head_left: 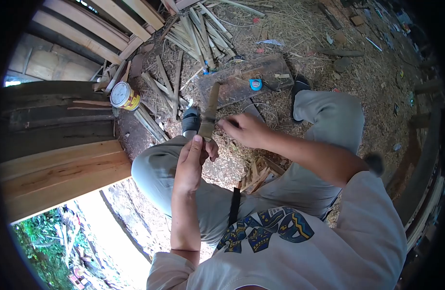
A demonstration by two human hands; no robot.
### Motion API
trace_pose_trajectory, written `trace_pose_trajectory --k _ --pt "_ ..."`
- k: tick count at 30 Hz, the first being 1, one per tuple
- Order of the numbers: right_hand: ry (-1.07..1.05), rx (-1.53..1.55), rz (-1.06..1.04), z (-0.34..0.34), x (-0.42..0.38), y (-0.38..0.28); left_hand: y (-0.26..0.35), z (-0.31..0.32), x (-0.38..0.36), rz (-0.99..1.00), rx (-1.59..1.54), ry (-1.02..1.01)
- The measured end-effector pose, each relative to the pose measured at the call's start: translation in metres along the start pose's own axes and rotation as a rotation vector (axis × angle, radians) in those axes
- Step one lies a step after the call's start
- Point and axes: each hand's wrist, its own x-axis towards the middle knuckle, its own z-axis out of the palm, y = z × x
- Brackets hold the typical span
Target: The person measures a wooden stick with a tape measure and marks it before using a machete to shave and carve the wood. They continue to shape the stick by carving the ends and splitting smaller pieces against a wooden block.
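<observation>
My left forearm rises steeply from the sleeve, and my left hand (189, 162) is closed around the lower end of a length of bamboo (210, 108), thumb lying along its near face and fingers curled beneath. The bamboo stands out in front of me between my knees, tilted slightly right at its far end, where it overlaps the plank (278, 71) in view; I can't tell whether they touch. My right arm reaches in from the shoulder, forearm slanting across above my thigh, so that my right hand (246, 130) sits just beside the bamboo, fingers bent towards its right side. Whether those fingers pinch anything, I cannot tell.

As for writing, the lidded bucket (126, 96) at left wears a yellow label with darker marks, too small to read. On the plank, the blue tape measure (256, 84) carries a pale label whose lettering I can't make out. My white T-shirt (324, 263) bears a blue patterned print with yellow and teal zigzags; I can read no words in it.
</observation>
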Motion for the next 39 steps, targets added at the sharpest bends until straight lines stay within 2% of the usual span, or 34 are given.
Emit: trace_pose_trajectory --k 2,4,10,14,18,20,21,24,25,26,28,30,32,33,34,36,37,39 --pt "-0.095 -0.113 -0.194 -0.011 -0.014 -0.015 0.001 0.002 0.001 -0.005 0.015 0.018" --pt "-0.178 -0.116 -0.122 -0.016 -0.022 -0.036 0.0 0.004 0.002 0.051 0.143 0.084" --pt "-0.179 0.021 0.024 -0.007 -0.008 -0.022 -0.004 -0.001 0.008 0.095 0.109 0.066" --pt "-0.112 -0.072 -0.105 -0.014 -0.011 -0.036 0.0 -0.002 0.01 0.118 0.136 0.122" --pt "-0.139 -0.113 -0.205 -0.009 -0.013 -0.035 0.004 0.003 0.011 0.124 0.107 0.213" --pt "0.037 -0.098 -0.065 0.005 0.011 -0.017 0.003 0.003 0.014 0.136 0.118 0.222" --pt "0.003 -0.05 0.086 0.005 0.025 -0.013 0.004 0.004 0.016 0.176 0.082 0.255" --pt "0.028 -0.193 0.091 0.003 0.03 -0.004 0.01 0.008 0.021 0.203 0.062 0.278" --pt "0.068 -0.132 -0.013 0.007 0.026 -0.003 0.01 0.01 0.021 0.196 0.078 0.28" --pt "0.069 -0.132 -0.015 0.008 0.02 0.001 0.01 0.011 0.02 0.189 0.088 0.288" --pt "-0.026 -0.032 -0.216 -0.002 -0.001 -0.026 0.008 0.011 0.02 0.19 0.102 0.308" --pt "-0.035 -0.013 -0.255 0.005 0.0 -0.013 0.004 0.009 0.018 0.182 0.121 0.322" --pt "-0.045 0.05 -0.186 0.008 0.009 0.001 0.001 0.006 0.021 0.24 0.11 0.286" --pt "0.096 0.018 -0.148 0.019 0.019 0.016 0.001 0.009 0.021 0.257 0.075 0.342" --pt "0.107 0.016 -0.151 0.017 0.023 0.022 0.003 0.008 0.022 0.262 0.076 0.332" --pt "0.035 0.239 0.289 0.012 0.032 0.028 0.006 -0.003 0.022 0.229 0.189 0.389" --pt "0.087 0.382 0.32 0.015 0.028 0.028 0.006 -0.01 0.024 0.267 0.293 0.428" --pt "0.136 0.459 0.353 0.016 0.029 0.029 0.008 -0.019 0.021 0.294 0.409 0.498"
